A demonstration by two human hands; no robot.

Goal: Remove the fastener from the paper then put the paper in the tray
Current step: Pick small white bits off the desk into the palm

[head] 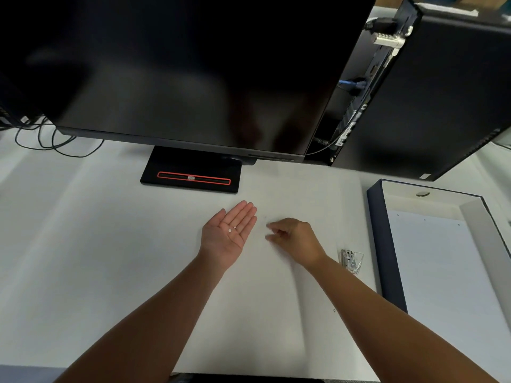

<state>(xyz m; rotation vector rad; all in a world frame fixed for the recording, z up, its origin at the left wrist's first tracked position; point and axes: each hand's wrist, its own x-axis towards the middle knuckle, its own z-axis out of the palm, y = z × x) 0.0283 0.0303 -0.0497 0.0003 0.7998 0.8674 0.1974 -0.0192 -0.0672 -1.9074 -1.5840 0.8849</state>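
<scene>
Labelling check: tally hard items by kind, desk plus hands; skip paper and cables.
White bits on left hand: 2
Clear tool: 1
Tray: 1
Monitor: 1
Computer tower: 1
Total: 6

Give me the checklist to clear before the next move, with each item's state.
1. Fastener out of the paper: cannot tell. No fastener shows at this size.
2. Left hand steady: ok. It lies palm up and flat, with two small white bits resting on it.
3. Right hand free to lift the sheet: cannot tell. Its fingers curl over the paper's upper part, and whether they pinch anything is unclear.
4. Tray ready: ok. It sits to the right with sheets lying flat inside.
5. Path to the tray clear: not ok. The staple remover lies between paper and tray.
</scene>
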